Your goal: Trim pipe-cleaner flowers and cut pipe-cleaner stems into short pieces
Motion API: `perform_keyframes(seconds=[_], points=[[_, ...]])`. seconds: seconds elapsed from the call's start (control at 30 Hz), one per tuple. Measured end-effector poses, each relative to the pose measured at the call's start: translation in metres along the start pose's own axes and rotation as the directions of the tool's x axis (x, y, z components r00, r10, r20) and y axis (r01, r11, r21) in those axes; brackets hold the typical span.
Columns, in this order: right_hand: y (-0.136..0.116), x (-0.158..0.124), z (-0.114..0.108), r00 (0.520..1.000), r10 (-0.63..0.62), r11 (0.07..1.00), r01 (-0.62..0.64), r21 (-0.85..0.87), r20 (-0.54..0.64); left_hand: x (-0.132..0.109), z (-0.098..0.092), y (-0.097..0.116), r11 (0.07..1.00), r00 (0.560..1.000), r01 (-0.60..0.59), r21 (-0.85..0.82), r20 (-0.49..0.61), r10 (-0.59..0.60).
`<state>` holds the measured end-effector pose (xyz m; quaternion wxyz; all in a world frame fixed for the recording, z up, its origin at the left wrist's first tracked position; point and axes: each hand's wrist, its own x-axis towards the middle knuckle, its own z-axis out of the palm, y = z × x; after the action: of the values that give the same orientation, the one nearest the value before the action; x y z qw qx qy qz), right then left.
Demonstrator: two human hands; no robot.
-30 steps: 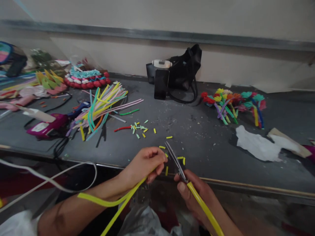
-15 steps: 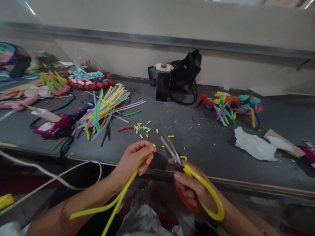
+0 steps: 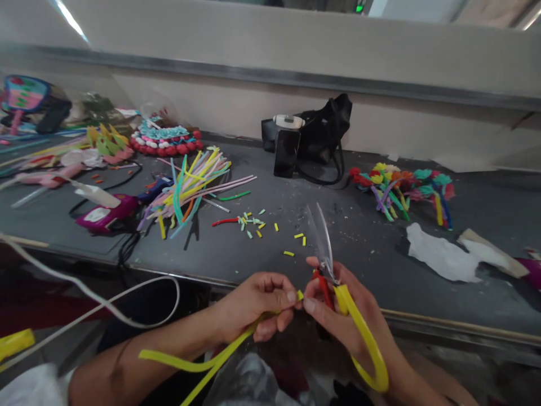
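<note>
Yellow pipe cleaners (image 3: pixel 220 360) are pinched in my left hand (image 3: pixel 262 301), with a short tip poking out past the thumb and the long ends trailing down over my lap. My right hand (image 3: pixel 366 299) is wrapped around scissors (image 3: pixel 342 299) with yellow and red handles. Their blades point up and away, slightly parted, clear of the pipe cleaners. My right fingertips are close to the yellow tip; whether they touch it, I cannot tell. On the table beyond lie short yellow snippets (image 3: pixel 298 235) and a small heap of pale green and yellow pieces (image 3: pixel 249 221).
Left of centre is a bundle of coloured pipe cleaners (image 3: pixel 198 180) beside a purple glue gun (image 3: pixel 107 213). A black bag (image 3: pixel 325 132) and a phone (image 3: pixel 287 152) stand at the back. Pipe-cleaner flowers (image 3: pixel 393 183) and white scraps (image 3: pixel 439 254) lie right. A white cable (image 3: pixel 139 287) loops at left.
My hands have come together: the left has moved right and down with the pipe cleaners. The scissors have turned more upright in my right hand. The view has shifted slightly.
</note>
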<state>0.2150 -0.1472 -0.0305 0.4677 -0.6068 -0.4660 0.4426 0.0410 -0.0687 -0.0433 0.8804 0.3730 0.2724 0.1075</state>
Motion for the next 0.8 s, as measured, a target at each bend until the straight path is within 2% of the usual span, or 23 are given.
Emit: perform_keyframes(seconds=[0.1,0.23,0.47,0.57,0.67,0.73,0.8], points=[[0.003,0.0,0.002,0.993,-0.12,0.983,0.118,-0.138,-0.01,-0.002,0.002,0.0,0.999,0.998,0.05,-0.012,0.03,-0.049],[0.01,0.0,0.002,0.974,-0.224,0.945,0.224,-0.237,0.024,-0.003,0.001,-0.002,0.996,0.996,0.085,-0.025,0.044,-0.083],[0.013,-0.005,0.006,0.963,-0.27,0.907,0.248,-0.339,-0.018,0.002,0.002,-0.006,0.99,0.99,0.136,0.031,0.039,-0.138],[0.017,-0.003,0.008,0.956,-0.278,0.896,0.224,-0.383,-0.09,0.003,0.003,-0.003,0.99,0.994,0.108,0.095,0.02,-0.111],[0.022,0.003,0.008,0.917,-0.319,0.895,0.209,-0.394,-0.239,0.003,0.004,0.0,0.974,0.995,0.095,0.207,-0.005,-0.096],[0.022,0.005,0.007,0.92,-0.263,0.932,0.163,-0.324,-0.291,0.003,0.003,0.002,0.962,0.996,0.09,0.257,-0.037,-0.084],[0.018,0.002,0.005,0.968,-0.105,0.979,0.06,-0.193,-0.228,0.003,0.001,0.006,0.961,0.995,0.064,0.268,-0.09,-0.042]])
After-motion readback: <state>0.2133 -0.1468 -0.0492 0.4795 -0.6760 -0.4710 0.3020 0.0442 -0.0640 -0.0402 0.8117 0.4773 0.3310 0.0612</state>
